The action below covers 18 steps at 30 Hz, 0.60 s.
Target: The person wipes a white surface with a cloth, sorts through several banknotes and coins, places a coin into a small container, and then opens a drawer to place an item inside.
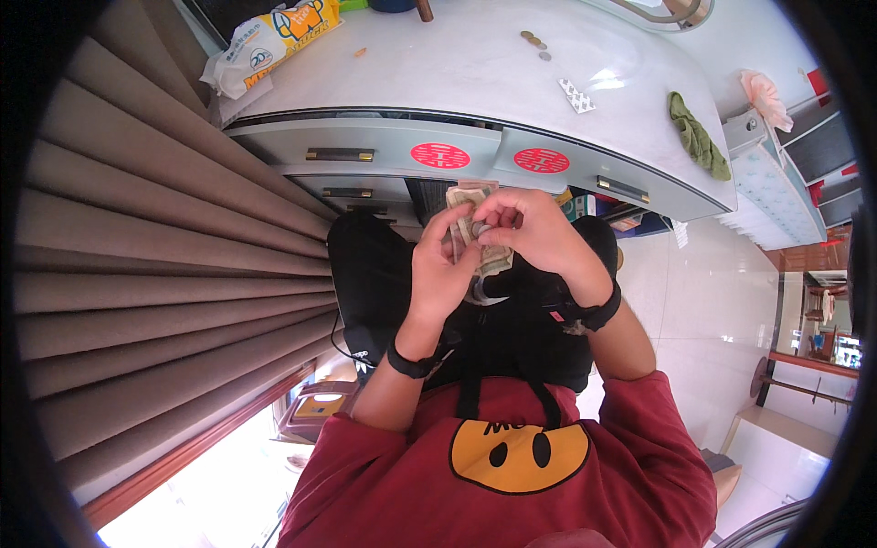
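A small stack of worn paper banknotes (495,260) is gripped in my left hand (442,277), above my lap. The notes fan slightly, and their upper ends poke out past my fingers. My right hand (541,229) is over the same notes, thumb and fingertips curled together at what looks like a greyish coin (482,229). Part of the stack and the coin are hidden by my fingers. Both hands are just below the front of the desk drawers (384,151).
On the white desktop (425,75) lie several coins (534,41), a blister pack (577,96), a green cloth (697,137) and a yellow-and-white soft pack of wipes (267,48). Brown curtains (185,274) hang at the left. Below the right drawer, boxes (582,205) sit on a shelf.
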Tool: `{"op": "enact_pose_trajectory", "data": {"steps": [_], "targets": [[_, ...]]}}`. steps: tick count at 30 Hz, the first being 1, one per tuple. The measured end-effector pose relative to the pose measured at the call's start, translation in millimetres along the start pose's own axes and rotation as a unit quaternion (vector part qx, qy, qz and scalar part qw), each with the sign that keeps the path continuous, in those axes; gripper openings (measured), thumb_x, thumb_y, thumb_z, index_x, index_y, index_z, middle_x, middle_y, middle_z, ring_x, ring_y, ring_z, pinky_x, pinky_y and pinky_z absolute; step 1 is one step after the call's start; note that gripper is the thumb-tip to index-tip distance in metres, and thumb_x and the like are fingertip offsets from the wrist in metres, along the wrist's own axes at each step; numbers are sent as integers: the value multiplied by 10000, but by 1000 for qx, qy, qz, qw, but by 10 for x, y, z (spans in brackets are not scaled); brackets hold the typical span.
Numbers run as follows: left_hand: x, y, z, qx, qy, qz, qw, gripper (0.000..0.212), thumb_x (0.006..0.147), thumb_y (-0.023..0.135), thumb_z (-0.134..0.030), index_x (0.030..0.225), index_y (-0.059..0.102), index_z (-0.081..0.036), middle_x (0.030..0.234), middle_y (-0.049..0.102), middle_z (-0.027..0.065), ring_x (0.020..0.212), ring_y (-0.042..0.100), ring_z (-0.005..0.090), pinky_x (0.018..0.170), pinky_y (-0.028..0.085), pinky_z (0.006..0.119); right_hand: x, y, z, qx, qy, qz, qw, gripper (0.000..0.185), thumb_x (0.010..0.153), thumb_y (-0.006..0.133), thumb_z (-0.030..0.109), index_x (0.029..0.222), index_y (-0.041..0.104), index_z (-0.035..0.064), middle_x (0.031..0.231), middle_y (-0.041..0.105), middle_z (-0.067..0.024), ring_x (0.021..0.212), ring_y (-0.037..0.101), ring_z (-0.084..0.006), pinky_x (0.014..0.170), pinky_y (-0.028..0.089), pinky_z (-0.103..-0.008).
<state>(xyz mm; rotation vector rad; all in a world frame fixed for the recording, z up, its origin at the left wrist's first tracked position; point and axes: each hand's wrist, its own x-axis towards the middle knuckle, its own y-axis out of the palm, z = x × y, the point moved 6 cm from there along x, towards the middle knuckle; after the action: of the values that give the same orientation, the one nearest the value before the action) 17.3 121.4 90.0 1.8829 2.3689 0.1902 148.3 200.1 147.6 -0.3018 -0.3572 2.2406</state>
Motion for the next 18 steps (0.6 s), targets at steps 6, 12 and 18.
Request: {"op": "enact_pose_trajectory", "data": {"steps": [6,12,18], "targets": [[-48,6,-7,-18,-33,3,999,463,908,625,103,1357,563,11,1208,656,80,956,677,112,800,567,245,-50,-24,99,4,-14,-25,1000,184,818,781,-2,984,708,30,832,666,5,767,613,-60,651,475,-230],[-63,-6,38,-39,-42,5,998,456,920,621,106,1359,565,-5,1156,676,79,954,677,108,798,569,243,-13,-489,246,-1,-89,-126,988,104,882,760,92,956,716,34,890,693,-16,786,618,-97,699,494,-240],[-71,59,96,-68,-71,16,995,463,888,632,109,1333,574,-6,1302,599,82,995,691,147,811,585,260,337,-1574,911,-84,-143,-267,949,161,914,713,124,1055,746,53,914,725,-16,814,641,-98,734,515,-261]]}}
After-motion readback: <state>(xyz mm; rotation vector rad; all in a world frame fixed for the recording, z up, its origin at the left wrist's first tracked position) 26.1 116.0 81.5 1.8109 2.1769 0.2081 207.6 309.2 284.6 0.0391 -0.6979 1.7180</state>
